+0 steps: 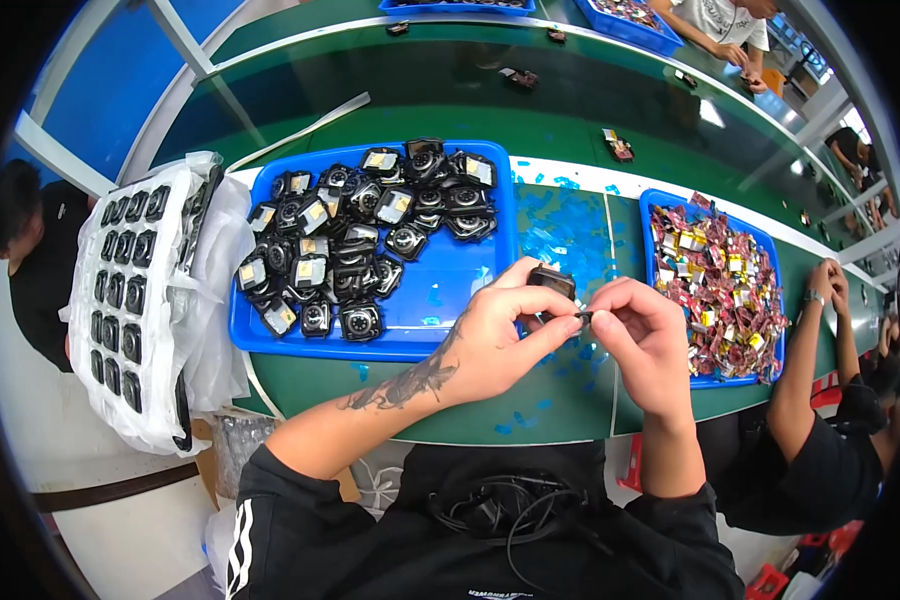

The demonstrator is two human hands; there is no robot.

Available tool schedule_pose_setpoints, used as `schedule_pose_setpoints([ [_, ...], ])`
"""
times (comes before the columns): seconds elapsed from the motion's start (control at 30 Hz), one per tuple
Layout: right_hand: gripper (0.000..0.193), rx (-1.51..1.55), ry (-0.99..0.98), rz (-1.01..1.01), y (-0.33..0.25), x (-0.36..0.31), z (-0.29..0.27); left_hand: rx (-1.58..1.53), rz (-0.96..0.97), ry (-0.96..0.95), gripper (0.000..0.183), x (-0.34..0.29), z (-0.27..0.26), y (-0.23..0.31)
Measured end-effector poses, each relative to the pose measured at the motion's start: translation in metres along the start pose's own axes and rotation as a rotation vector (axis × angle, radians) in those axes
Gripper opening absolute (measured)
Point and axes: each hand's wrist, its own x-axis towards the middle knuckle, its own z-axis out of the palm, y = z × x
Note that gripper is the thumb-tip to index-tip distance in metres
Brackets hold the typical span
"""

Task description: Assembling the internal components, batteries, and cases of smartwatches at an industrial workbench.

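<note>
My left hand (495, 335) holds a dark square watch case (552, 281) between thumb and fingers, above the table. At its lower edge my right hand (645, 340) pinches a small dark piece (583, 317), too small to name; both thumbs nearly meet there. To the left stands a blue tray (460, 300) bearing a heap of black watch cases (355, 230), some showing round backs and others silvery insides. Right of my hands, another blue tray (646, 215) is filled with small maroon, yellow and silver electronic parts (715, 290).
Scraps of blue film (560, 240) litter the green tabletop (470, 402). At far left a white moulded tray (95, 290) in plastic holds rows of watch cases. Beyond a white rail, loose parts lie on a green belt (450, 85). A co-worker's arms (805, 340) are at right.
</note>
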Motion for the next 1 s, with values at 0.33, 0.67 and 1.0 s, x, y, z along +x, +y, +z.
schedule_pose_setpoints([
  [0.33,0.005,0.216,-0.111,-0.009,-0.003,-0.009,0.0,0.549,0.608,0.177,0.019,-0.001,-0.004,-0.007],
  [0.67,0.005,0.195,-0.196,0.142,-0.012,-0.009,-0.003,0.761,0.954,0.139,0.031,-0.001,-0.012,-0.015],
  [1.0,0.005,-0.105,-0.464,0.127,-0.018,-0.004,-0.012,0.699,0.877,-0.165,0.029,-0.002,-0.016,-0.007],
])
